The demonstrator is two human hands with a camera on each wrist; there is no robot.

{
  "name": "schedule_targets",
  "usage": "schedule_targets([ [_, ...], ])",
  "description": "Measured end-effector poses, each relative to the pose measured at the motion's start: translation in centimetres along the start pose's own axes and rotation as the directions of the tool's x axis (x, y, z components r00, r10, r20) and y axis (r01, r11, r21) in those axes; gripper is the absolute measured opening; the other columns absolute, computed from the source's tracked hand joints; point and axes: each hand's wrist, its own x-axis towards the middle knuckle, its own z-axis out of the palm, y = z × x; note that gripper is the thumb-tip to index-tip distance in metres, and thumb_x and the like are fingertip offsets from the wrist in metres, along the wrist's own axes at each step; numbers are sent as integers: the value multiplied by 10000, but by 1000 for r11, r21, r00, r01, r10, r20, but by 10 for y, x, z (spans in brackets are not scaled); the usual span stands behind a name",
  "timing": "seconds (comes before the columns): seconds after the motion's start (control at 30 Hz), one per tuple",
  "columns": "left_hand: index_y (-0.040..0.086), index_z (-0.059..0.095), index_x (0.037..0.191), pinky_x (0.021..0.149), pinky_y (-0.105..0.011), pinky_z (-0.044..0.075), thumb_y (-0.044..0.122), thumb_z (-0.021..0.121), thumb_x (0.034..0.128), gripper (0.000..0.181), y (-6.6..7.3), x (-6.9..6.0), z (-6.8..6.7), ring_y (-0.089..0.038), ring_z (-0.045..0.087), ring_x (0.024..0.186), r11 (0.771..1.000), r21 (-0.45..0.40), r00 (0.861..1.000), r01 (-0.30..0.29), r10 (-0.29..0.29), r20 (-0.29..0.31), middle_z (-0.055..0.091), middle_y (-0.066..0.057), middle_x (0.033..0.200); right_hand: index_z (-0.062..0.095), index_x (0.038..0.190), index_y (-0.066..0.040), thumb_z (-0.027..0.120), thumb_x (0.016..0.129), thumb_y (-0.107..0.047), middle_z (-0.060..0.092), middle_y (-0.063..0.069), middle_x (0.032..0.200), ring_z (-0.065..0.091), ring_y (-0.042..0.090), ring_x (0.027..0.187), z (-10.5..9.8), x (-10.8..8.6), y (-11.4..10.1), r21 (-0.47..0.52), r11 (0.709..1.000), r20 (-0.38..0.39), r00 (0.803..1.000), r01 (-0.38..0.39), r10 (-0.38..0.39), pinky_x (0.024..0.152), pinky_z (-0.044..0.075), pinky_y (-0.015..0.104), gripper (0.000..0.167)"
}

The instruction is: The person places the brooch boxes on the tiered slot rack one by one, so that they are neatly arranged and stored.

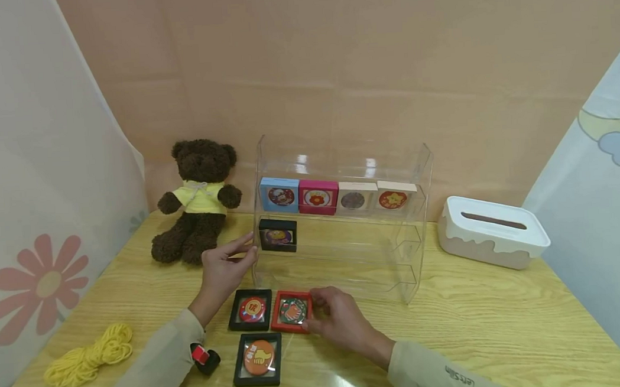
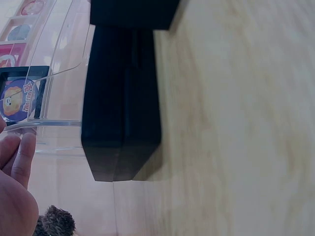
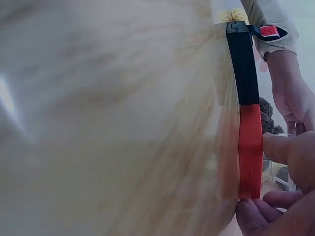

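Note:
My left hand (image 1: 227, 275) is at the left side of a clear display rack (image 1: 346, 256), its thumb and fingers pinching the side panel's edge. In the left wrist view, its fingertips lie beside that edge. My right hand (image 1: 344, 321) grips a red square frame (image 1: 291, 311) by its right side; the frame lies on the table and holds a round badge. Left of it is a black frame (image 1: 250, 310) with a red badge, and nearer is another black frame (image 1: 258, 359) with an orange thumbs-up badge. A black frame (image 1: 278, 235) stands on the rack's middle tier.
On the upper tier stand a blue (image 1: 280, 195), a pink (image 1: 318, 197) and two cream frames (image 1: 358, 196). A teddy bear (image 1: 200, 194) sits left of the rack. Yellow cord (image 1: 91, 356) lies at the front left, and a white-topped tissue box (image 1: 490, 230) stands at right.

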Motion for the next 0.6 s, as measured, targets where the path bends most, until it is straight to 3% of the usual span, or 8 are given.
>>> schedule_targets([
  [0.6, -102, 669, 1091, 611, -238, 558, -110, 661, 827, 264, 0, 0, -1, -360, 672, 759, 1000, -1, 1000, 11, -11, 7, 690, -208, 872, 521, 1269, 99, 798, 781, -199, 591, 114, 1111, 593, 244, 978, -2, -3, 4, -14, 1000, 43, 999, 28, -27, 841, 513, 359, 635],
])
